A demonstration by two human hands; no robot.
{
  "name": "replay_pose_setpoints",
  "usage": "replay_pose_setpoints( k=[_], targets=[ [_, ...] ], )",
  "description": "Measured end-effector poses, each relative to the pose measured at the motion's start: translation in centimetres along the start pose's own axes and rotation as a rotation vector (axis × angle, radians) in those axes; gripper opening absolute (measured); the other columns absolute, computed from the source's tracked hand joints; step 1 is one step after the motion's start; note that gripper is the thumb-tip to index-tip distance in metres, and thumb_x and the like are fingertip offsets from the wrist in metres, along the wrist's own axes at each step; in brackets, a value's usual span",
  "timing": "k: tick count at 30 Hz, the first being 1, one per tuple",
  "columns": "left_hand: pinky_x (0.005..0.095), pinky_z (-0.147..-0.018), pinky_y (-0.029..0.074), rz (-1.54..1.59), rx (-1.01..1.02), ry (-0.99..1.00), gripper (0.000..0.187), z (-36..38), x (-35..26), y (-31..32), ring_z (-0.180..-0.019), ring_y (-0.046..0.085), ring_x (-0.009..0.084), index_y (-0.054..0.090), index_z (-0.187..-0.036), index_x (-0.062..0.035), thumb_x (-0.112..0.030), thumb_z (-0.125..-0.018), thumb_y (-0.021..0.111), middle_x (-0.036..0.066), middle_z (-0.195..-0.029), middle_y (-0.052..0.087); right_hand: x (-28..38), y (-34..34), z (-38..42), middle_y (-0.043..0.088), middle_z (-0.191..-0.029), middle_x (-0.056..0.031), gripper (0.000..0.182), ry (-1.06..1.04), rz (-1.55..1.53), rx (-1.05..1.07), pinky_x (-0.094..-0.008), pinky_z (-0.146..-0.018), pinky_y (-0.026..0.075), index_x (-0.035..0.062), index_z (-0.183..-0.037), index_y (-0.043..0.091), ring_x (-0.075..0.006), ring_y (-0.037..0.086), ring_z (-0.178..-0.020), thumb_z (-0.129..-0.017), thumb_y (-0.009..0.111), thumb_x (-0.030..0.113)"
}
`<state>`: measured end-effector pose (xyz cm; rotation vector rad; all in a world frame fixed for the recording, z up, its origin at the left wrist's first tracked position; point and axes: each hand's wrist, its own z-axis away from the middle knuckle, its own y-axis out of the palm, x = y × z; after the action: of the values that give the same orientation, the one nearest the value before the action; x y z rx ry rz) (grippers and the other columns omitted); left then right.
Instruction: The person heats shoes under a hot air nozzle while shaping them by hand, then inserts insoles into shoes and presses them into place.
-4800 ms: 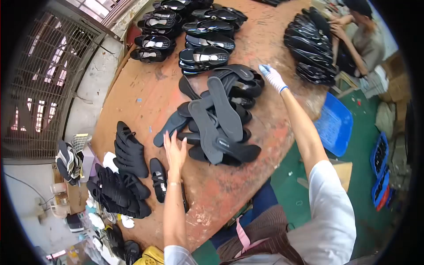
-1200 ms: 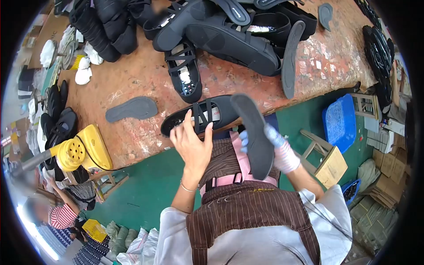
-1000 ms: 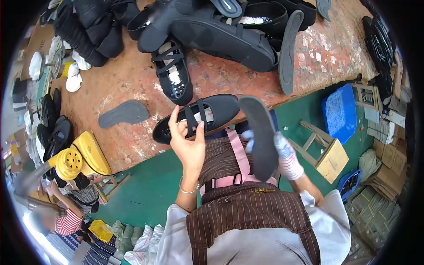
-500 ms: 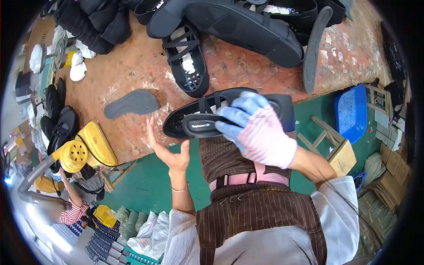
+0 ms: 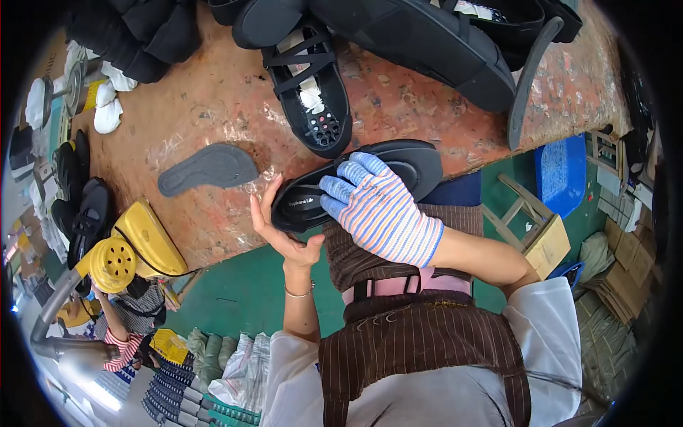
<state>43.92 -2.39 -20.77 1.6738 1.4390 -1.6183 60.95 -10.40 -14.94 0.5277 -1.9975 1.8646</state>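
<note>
A black strappy shoe [image 5: 420, 153] lies at the table's front edge, its heel end towards my left hand. Inside that heel end sits a black insole [image 5: 293, 208] with pale lettering. My right hand [image 5: 384, 210], in a striped knit glove with blue fingertips, is closed over the insole and the shoe's middle; its thumb is hidden. Bare and with a bracelet at the wrist, my left hand [image 5: 288, 238] is cupped around the heel, fingers and thumb apart, the fingers against or very near its rim. Beyond the shoe lies another black strappy shoe [image 5: 313, 107].
A loose grey insole [image 5: 206, 169] lies on the worn table [image 5: 206, 99]. Black shoes [image 5: 420, 50] are piled at the back. On the left stand a yellow machine [image 5: 146, 235] and a lamp arm. A wooden stool [image 5: 541, 245] and a blue crate [image 5: 562, 174] are at right.
My right hand has lowered the insole into the shoe's heel and shifted left. My left hand has come up to the heel. The shoe now lies more tilted.
</note>
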Motion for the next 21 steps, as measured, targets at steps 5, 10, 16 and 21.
replay_pose_setpoints(
  k=[5, 10, 16, 21],
  targets=[
    [0.0414, -0.103, 0.044, 0.024, 0.012, 0.023, 0.119, 0.0, 0.3, 0.1, -0.119, 0.054, 0.0333, 0.008, -0.149, 0.0028, -0.071, -0.075, 0.066, 0.029, -0.134, 0.046, 0.0, 0.5, -0.1, 0.065, -0.116, -0.0094, 0.029, 0.002, 0.05, 0.013, -0.0453, -0.105, 0.039, 0.009, -0.101, 0.07, -0.0268, 0.058, -0.111, -0.08, 0.055, 0.021],
    [0.0413, -0.103, 0.043, 0.051, 0.084, 0.051, 0.12, 0.2, 1.1, -0.6, -0.121, 0.052, 0.0333, 0.006, -0.15, 0.0006, -0.069, -0.075, 0.069, 0.029, -0.138, 0.042, 0.2, 0.5, -0.3, 0.065, -0.114, -0.0116, 0.027, -0.005, 0.095, 0.004, -0.0459, -0.104, 0.041, 0.0071, -0.098, 0.07, -0.0297, 0.059, -0.11, -0.079, 0.056, 0.02],
    [0.0501, -0.108, 0.035, 0.112, 0.168, 0.065, 0.115, 0.0, 1.3, -1.2, -0.128, 0.045, 0.0414, 0.01, -0.151, -0.0019, -0.066, -0.076, 0.07, 0.032, -0.138, 0.042, 0.7, 1.4, 0.0, 0.062, -0.121, -0.0162, 0.037, -0.133, 0.174, -0.03, -0.0466, -0.103, 0.042, -0.0014, -0.106, 0.069, -0.0335, 0.057, -0.115, -0.077, 0.057, 0.02],
    [0.0503, -0.11, 0.029, 0.061, 0.255, 0.112, 0.115, -0.5, 1.7, -1.9, -0.131, 0.041, 0.0406, 0.009, -0.153, -0.0054, -0.074, -0.076, 0.062, 0.031, -0.141, 0.038, -0.5, 3.6, -1.1, 0.057, -0.131, -0.0153, 0.042, -0.346, -0.138, 0.007, -0.0404, -0.108, 0.04, 0.0014, -0.122, 0.062, -0.0271, 0.056, -0.122, -0.083, 0.054, 0.015]
  ],
)
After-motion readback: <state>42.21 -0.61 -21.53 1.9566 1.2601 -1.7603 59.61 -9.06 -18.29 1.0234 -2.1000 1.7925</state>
